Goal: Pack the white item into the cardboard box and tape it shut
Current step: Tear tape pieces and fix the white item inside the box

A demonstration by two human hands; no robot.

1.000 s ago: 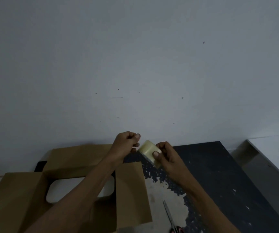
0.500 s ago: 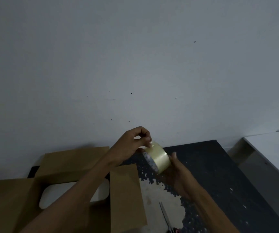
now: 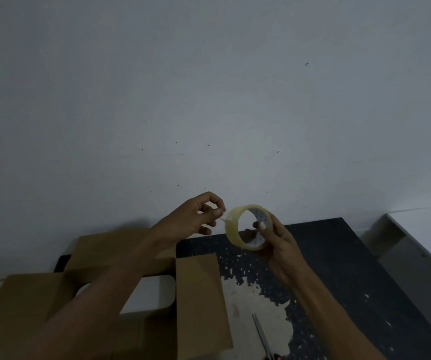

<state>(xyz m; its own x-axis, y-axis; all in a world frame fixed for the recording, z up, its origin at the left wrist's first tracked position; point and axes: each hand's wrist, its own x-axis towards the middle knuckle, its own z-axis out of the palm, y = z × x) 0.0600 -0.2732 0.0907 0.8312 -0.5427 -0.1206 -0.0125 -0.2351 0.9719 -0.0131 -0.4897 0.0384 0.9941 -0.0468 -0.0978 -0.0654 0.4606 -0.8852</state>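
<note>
Sitting at the lower left of the frame, cardboard box [image 3: 201, 302] is open with flaps folded outward; the right flap lies flat over the tabletop [image 3: 339, 255]. White item [image 3: 152, 294] is inside the box, one rounded corner visible, the rest partly hidden by the left forearm crossing over the opening. Left hand [image 3: 193, 216] is raised at frame centre, above the far flap, with the grey wall [image 3: 209, 100] behind it. Its thumb and forefinger are pressed together, pinching the tape end [image 3: 223, 219], and its other fingers [image 3: 206, 231] are loosely curled underneath. A short clear strip runs from that pinch to the tape roll [image 3: 232, 229] just to the right. The roll is clear-yellowish, held in the air on edge, hole toward the camera, printed core showing inside. Right hand [image 3: 279, 245] grips the roll from the right and below: thumb hooked inside the core, other fingers behind the roll, partly seen through the hole. The hands are close but not touching each other. At lower centre, scissors [image 3: 261, 333] lie on the tabletop with blades together, pointing away; the handles are cut off by the bottom edge. Tabletop is dark and speckled, with a big pale worn patch beside the box. At far right is a white ledge [image 3: 427, 229], set apart from the tabletop. Lighting is dim.
</note>
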